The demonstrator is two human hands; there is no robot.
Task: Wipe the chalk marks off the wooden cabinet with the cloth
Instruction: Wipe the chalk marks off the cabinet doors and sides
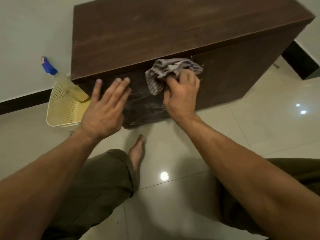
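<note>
A low dark-brown wooden cabinet (155, 32) stands on the tiled floor against a white wall. My right hand (181, 94) grips a crumpled grey checked cloth (166, 71) and presses it against the upper part of the cabinet's front face. Faint whitish smears (147, 108) show on the front panel below the cloth. My left hand (105, 104) lies flat with spread fingers on the front panel to the left of the cloth, holding nothing.
A cream perforated plastic basket (58, 104) sits on the floor left of the cabinet, with a blue-nozzled spray bottle (67, 80) leaning in it. My bare foot (136, 151) and bent knees are just in front of the cabinet. Glossy floor tiles (259, 127) spread to the right.
</note>
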